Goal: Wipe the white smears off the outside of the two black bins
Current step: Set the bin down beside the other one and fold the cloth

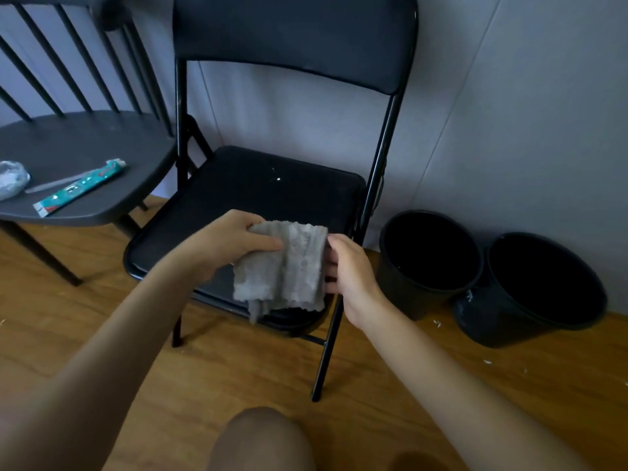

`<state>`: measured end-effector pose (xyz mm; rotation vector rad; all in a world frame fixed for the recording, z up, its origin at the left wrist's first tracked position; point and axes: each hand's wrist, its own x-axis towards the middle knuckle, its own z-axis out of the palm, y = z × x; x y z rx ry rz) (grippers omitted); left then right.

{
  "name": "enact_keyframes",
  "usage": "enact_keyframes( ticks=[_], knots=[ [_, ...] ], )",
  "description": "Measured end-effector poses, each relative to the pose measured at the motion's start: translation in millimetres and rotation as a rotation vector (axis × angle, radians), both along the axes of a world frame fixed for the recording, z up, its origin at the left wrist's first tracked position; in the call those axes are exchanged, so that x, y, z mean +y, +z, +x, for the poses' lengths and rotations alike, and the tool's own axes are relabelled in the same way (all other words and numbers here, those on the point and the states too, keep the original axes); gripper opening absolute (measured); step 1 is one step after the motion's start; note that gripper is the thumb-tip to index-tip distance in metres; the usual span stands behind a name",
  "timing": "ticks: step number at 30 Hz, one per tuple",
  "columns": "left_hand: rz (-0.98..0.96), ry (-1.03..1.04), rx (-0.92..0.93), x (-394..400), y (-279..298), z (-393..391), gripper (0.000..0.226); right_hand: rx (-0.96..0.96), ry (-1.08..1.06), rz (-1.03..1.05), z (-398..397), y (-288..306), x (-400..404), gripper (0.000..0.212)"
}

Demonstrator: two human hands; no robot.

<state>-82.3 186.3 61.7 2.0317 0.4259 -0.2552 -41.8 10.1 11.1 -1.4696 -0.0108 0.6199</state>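
Right, from the head view: left hand [234, 241] pinches the grey cloth [283, 266] and right hand [346, 266] grips its other edge, above the folding chair [272, 185]. Both black bins [428, 253] [543, 287] sit untouched by the wall; a loosely bunched cloth could just spread those white smears [467, 299].

From my remote view: a black folding chair [272, 185] stands centre against a pale grey wall [509, 113]. To its left I see a dark spindle-back chair [85, 144]; on its seat lie a teal toothpaste tube [80, 188] and, near the tube, a crumpled pale wad [12, 180] at the frame edge. The floor [204, 368] is brown wood, with small white flecks.
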Motion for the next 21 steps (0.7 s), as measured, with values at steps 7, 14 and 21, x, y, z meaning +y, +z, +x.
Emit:
enact_keyframes(
  ticks=[7, 14, 21],
  knots=[
    [0.019, -0.043, 0.164, 24.4, -30.3, 44.2, 0.014, -0.289, 0.082, -0.322, 25.3, -33.8, 29.8, 0.028],
    [0.324, -0.049, 0.02, 47.7, -72.9, 67.6, 0.019, -0.639, 0.155, -0.795, 46.9, -47.4, 38.6, 0.014],
    [0.927, -0.161, -0.507, 16.1, -101.5, 48.9, 0.045, -1.209, 0.179, -1.061, 34.6, -48.6, 26.8, 0.064]
  ],
)
